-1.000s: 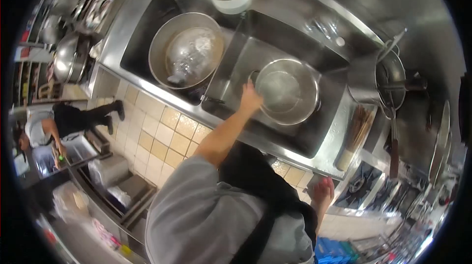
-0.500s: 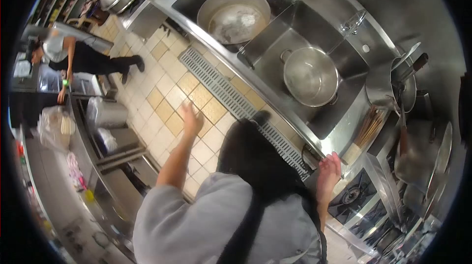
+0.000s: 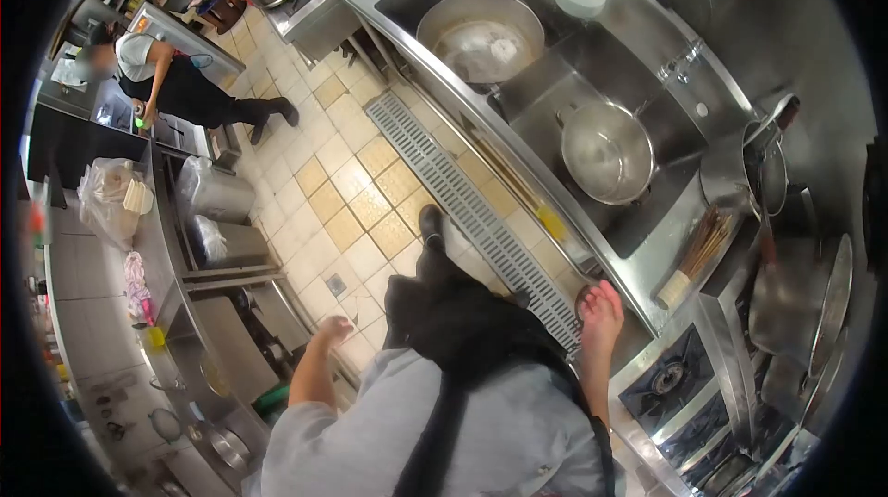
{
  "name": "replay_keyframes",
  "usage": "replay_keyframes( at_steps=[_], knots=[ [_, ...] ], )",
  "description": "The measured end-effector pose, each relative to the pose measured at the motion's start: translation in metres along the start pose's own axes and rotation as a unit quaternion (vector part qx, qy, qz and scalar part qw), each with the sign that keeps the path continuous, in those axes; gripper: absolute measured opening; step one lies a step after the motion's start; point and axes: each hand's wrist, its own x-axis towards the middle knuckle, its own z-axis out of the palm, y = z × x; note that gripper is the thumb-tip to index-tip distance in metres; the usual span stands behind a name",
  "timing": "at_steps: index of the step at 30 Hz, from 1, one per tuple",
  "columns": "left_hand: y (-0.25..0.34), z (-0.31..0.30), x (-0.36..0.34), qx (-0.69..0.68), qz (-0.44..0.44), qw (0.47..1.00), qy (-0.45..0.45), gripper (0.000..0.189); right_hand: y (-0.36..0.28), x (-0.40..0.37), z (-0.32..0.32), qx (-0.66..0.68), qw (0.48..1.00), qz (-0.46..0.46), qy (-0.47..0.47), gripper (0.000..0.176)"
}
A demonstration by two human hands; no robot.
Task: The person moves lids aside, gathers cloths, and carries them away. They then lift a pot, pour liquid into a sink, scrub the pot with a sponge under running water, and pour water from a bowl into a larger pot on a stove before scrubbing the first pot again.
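My left hand (image 3: 334, 330) hangs over the tiled floor, loosely bent and a little blurred, with nothing visible in it. On the other side my right hand (image 3: 601, 309) holds nothing, its fingers partly bent and apart. It is close to the front edge of the steel sink counter (image 3: 638, 289), near the stove. In the nearer basin sits a two-handled metal pot (image 3: 608, 153). A wide metal pan (image 3: 481, 37), with cloudy liquid in it, stands in the farther basin. Neither hand touches these vessels.
A floor drain grate (image 3: 462, 205) runs along the sink. On the counter lie a bamboo brush (image 3: 698, 256) and a pot of utensils (image 3: 731, 173). Gas burners (image 3: 668, 375) are at right. A co-worker (image 3: 176, 80) stands by the left counter, which holds a plastic bag (image 3: 111, 201).
The view has shifted as I step along the floor. My left hand has swung back toward my body. My right hand remains near the counter edge, while the co-worker stays at the left counter.
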Motion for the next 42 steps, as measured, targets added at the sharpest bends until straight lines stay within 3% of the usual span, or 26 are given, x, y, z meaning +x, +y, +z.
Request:
replay_keyframes(
  at_steps=[2,4,5,10,12,13,17,19,24,26,32,34,38,42],
  knots=[
    [0.022,-0.025,0.03,-0.054,0.055,0.989,0.122,0.049,0.006,0.004,0.018,0.006,1.0,0.002,0.013,0.033],
    [0.02,-0.046,0.079,-0.115,0.115,0.977,0.136,0.049,0.016,0.011,0.045,-0.014,1.0,-0.003,0.013,0.033],
    [0.024,-0.059,0.101,-0.145,0.145,0.969,0.141,0.049,0.019,0.014,0.064,-0.028,1.0,0.0,0.004,0.034],
    [0.027,-0.115,0.186,-0.123,0.095,0.984,0.09,0.048,0.044,0.033,0.202,-0.071,0.996,0.002,-0.057,0.034],
    [0.037,-0.143,0.187,-0.106,0.09,0.987,0.082,0.048,0.051,0.041,0.262,-0.119,0.989,-0.008,-0.091,0.032],
    [0.069,-0.174,0.162,-0.076,0.082,0.992,0.066,0.049,0.055,0.043,0.29,-0.14,0.984,-0.015,-0.109,0.031],
    [0.083,-0.237,0.215,-0.009,0.176,0.981,0.08,0.047,0.055,0.039,0.36,-0.289,0.934,-0.083,-0.195,0.028],
    [0.12,-0.279,0.226,-0.02,0.207,0.971,0.118,0.044,0.054,0.04,0.374,-0.292,0.933,-0.097,-0.185,0.027],
    [0.251,-0.372,0.233,-0.09,0.378,0.896,0.216,0.029,0.053,0.063,0.398,-0.22,0.957,-0.136,-0.13,0.024],
    [0.314,-0.403,0.219,-0.161,0.387,0.889,0.183,0.025,0.049,0.078,0.411,-0.166,0.971,-0.137,-0.108,0.023],
    [0.474,-0.449,0.17,-0.106,0.456,0.853,0.23,0.022,0.032,0.149,0.444,-0.082,0.983,-0.137,-0.093,0.023],
    [0.522,-0.458,0.156,0.018,0.488,0.832,0.262,0.022,0.021,0.195,0.46,-0.037,0.989,-0.091,-0.111,0.025],
    [0.573,-0.464,0.133,0.047,0.435,0.876,0.203,0.028,-0.003,0.243,0.497,-0.077,0.985,-0.065,-0.139,0.027],
    [0.605,-0.469,0.147,0.086,0.427,0.88,0.19,0.029,-0.027,0.277,0.534,-0.152,0.969,-0.072,-0.182,0.027]
  ],
)
